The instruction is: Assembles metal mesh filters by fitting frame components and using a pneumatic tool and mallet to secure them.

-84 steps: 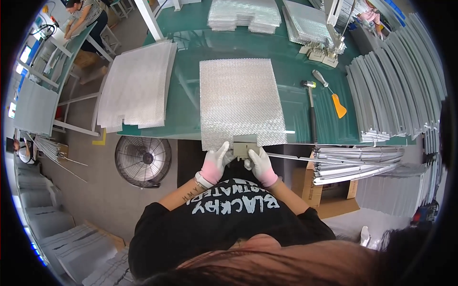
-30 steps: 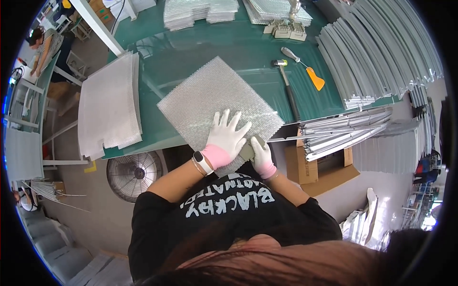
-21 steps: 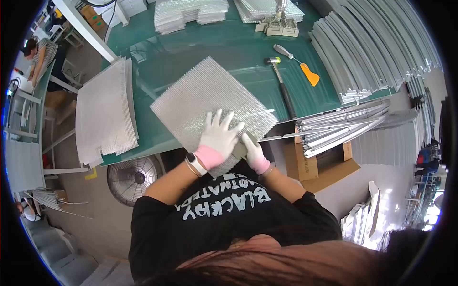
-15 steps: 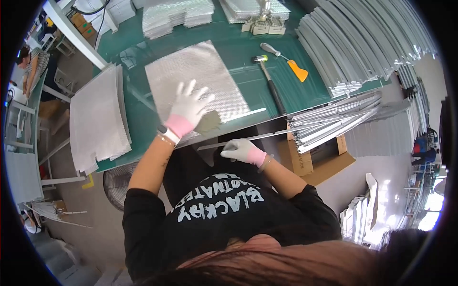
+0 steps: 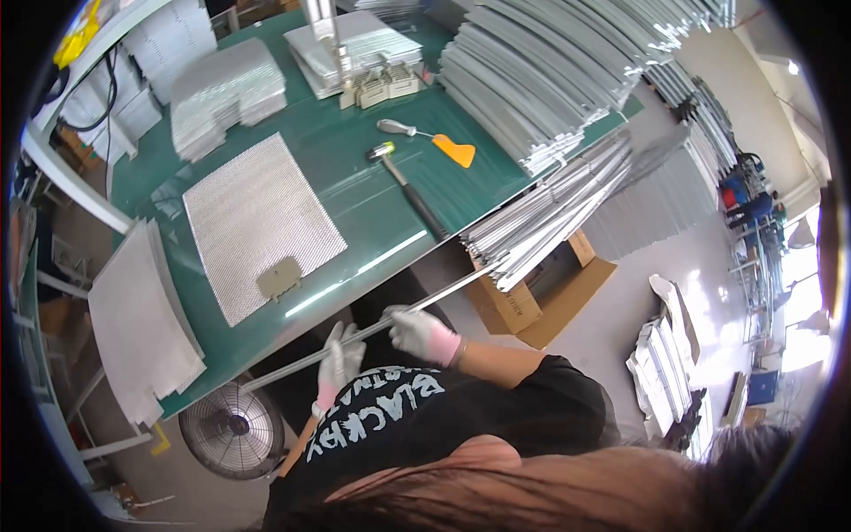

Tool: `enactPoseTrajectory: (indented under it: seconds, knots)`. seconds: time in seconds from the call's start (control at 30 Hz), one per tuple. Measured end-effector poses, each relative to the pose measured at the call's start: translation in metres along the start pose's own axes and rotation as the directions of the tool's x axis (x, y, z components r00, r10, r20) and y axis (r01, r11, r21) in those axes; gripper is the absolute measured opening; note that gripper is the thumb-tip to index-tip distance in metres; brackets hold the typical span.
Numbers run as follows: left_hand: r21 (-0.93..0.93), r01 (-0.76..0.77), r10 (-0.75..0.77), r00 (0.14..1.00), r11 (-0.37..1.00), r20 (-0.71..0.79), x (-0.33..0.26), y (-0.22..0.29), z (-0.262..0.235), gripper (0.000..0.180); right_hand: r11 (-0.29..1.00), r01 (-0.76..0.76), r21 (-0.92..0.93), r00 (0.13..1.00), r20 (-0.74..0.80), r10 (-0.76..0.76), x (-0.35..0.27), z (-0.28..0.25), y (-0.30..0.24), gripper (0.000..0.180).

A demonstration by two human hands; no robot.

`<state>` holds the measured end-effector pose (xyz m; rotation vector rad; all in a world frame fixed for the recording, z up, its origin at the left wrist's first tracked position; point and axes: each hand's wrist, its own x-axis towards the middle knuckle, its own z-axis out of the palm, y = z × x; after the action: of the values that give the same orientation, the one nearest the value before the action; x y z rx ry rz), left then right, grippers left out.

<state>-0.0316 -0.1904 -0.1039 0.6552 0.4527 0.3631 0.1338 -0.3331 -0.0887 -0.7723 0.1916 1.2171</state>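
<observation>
A long, thin silvery metal strip slants across in front of the table's near edge. My left hand, in a white glove with a pink cuff, is closed around its middle part. Farther right along the same strip, my right hand grips it with bent fingers; its gloved knuckles hide part of the metal. On the green table beyond lies a silvery mesh sheet, untouched by either hand. A small khaki patch shows at the sheet's near edge.
A hammer and an orange-bladed scraper lie on the table. Bundled metal strips jut past its right edge above a cardboard box. Stacked sheets overhang the left edge, near a floor fan.
My left hand has left the mesh sheet and come back to the metal strip. The strip is now held in both hands, closer to my body. The view has swung to the right.
</observation>
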Motion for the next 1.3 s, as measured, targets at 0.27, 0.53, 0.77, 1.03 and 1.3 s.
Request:
enactPoseTrajectory:
  seconds: [0.27,0.53,0.77,1.03,1.3]
  knots:
    - [0.396,-0.797,0.747,0.585,0.456,0.316,-0.04,0.158,0.029,0.05,0.702,0.677,0.222,0.72,-0.395,-0.57,-0.033,-0.035,-0.138,0.021]
    - [0.863,-0.302,0.578,0.816,0.405,0.015,-0.06,0.188,-0.002,0.05,0.447,0.895,0.018,0.42,-0.373,-0.827,-0.121,0.028,-0.247,0.03]
    - [0.863,-0.201,0.537,0.839,0.463,-0.093,-0.079,0.182,0.005,0.039,0.627,0.771,0.116,0.619,-0.371,-0.693,-0.015,-0.001,-0.246,0.014]
    - [0.913,-0.098,0.482,0.868,0.397,-0.116,-0.105,0.174,-0.027,0.049,0.701,0.712,0.034,0.648,-0.415,-0.638,0.027,-0.04,-0.173,0.047]
    - [0.773,-0.062,0.527,0.766,0.631,-0.369,-0.149,0.279,-0.091,0.044,0.718,0.69,0.096,0.701,-0.335,-0.629,-0.02,0.029,-0.069,0.038]
